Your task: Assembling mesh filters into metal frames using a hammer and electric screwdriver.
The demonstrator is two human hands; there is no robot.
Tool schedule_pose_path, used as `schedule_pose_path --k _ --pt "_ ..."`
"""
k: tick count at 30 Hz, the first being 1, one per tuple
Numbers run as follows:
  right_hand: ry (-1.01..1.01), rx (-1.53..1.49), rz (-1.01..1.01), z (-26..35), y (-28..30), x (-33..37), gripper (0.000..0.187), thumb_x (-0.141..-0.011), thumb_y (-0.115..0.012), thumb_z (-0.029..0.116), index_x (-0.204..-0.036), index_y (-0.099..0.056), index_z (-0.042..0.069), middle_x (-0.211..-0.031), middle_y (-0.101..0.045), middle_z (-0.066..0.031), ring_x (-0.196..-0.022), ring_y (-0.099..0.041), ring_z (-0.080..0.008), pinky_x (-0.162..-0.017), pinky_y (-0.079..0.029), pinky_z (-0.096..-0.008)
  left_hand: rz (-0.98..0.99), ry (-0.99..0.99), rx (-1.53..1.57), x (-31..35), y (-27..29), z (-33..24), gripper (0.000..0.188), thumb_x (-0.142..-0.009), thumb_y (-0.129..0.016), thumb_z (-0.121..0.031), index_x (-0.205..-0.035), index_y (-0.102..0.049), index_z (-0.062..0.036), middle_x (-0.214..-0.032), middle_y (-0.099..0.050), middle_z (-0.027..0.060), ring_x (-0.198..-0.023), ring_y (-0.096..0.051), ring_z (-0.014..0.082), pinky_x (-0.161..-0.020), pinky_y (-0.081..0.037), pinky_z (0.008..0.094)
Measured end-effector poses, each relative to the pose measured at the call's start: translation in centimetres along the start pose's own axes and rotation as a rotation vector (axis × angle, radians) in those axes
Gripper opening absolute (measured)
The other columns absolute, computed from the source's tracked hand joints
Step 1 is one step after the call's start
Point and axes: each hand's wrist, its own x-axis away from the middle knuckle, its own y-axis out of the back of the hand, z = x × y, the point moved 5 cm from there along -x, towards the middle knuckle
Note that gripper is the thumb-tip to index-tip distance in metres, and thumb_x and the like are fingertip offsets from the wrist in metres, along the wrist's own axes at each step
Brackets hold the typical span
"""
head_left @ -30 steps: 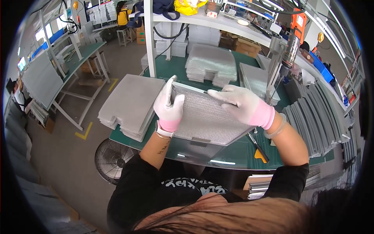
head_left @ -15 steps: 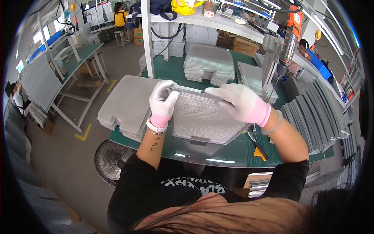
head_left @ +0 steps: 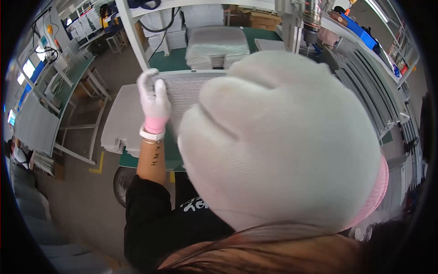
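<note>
My left hand point(head_left: 154, 100), in a white glove with a pink cuff, is closed on the upper left corner of a framed metal mesh panel point(head_left: 185, 89). The panel stands tilted over the green table, its pale frame edge on top. Very large and close in front of the view is my right hand point(head_left: 278, 141), also gloved. Its fingers are curled in, and anything inside them is hidden. This hand covers most of the panel and the right side of the table. Beside my left hand lies a stack of grey mesh sheets point(head_left: 119, 116).
Another stack of mesh sheets point(head_left: 214, 41) lies at the back of the green table point(head_left: 171, 61). A power screwdriver point(head_left: 312, 20) hangs at upper right. Curved grey panels point(head_left: 365, 82) stand in a row on the right. A floor fan point(head_left: 121, 182) is partly visible below.
My right hand has left the panel's top edge and come up close to the view. My left hand stays at the panel's corner. The whole view has shifted.
</note>
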Motion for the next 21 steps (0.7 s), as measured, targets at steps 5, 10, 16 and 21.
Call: schedule_pose_path --k 5,10,16,21 --pt "-0.083 0.012 0.117 -0.4 -1.4 2.0 0.011 -0.072 -0.067 0.016 -0.079 -0.07 0.008 -0.079 -0.064 -0.0079 -0.073 -0.066 -0.0281 -0.061 -0.053 -0.0417 0.34 -0.318 -0.23 -5.7 -4.0 -11.5 0.026 -0.089 -0.063 -0.005 -0.115 -0.062 -0.0066 -0.094 -0.064 0.0118 -0.08 -0.063 0.0245 -0.084 -0.05 0.0317" --pt "-0.15 -0.213 0.597 -3.1 -5.5 6.5 0.005 -0.073 -0.064 0.012 -0.076 -0.066 0.008 -0.073 -0.065 -0.0068 -0.068 -0.067 -0.0286 -0.063 -0.055 -0.0395 1.204 -0.814 -0.591 1.6 -15.5 -12.9 0.016 -0.084 -0.059 -0.017 -0.1 -0.057 -0.0162 -0.075 -0.061 0.0041 -0.072 -0.067 0.0226 -0.066 -0.052 0.0366" --pt "-1.198 -0.05 0.32 -11.1 -27.4 37.2 0.026 -0.086 -0.06 0.024 -0.105 -0.062 0.007 -0.098 -0.064 -0.0172 -0.094 -0.065 -0.0355 -0.082 -0.053 -0.0467 1.048 -0.819 -0.493 4.5 -17.3 -10.5 0.037 -0.084 -0.069 -0.027 -0.117 -0.06 -0.0145 -0.072 -0.055 0.0008 -0.066 -0.057 0.0213 -0.064 -0.046 0.0366" --pt "-1.279 0.111 0.464 -9.6 -30.3 39.6 0.02 -0.095 -0.057 0.027 -0.101 -0.06 0.008 -0.103 -0.06 -0.0129 -0.095 -0.065 -0.0341 -0.081 -0.054 -0.0458 0.779 -0.604 -0.46 4.4 -16.1 -9.9 0.073 -0.076 -0.077 -0.035 -0.138 -0.051 -0.0066 -0.071 -0.058 0.0042 -0.066 -0.056 0.0252 -0.076 -0.049 0.0415"
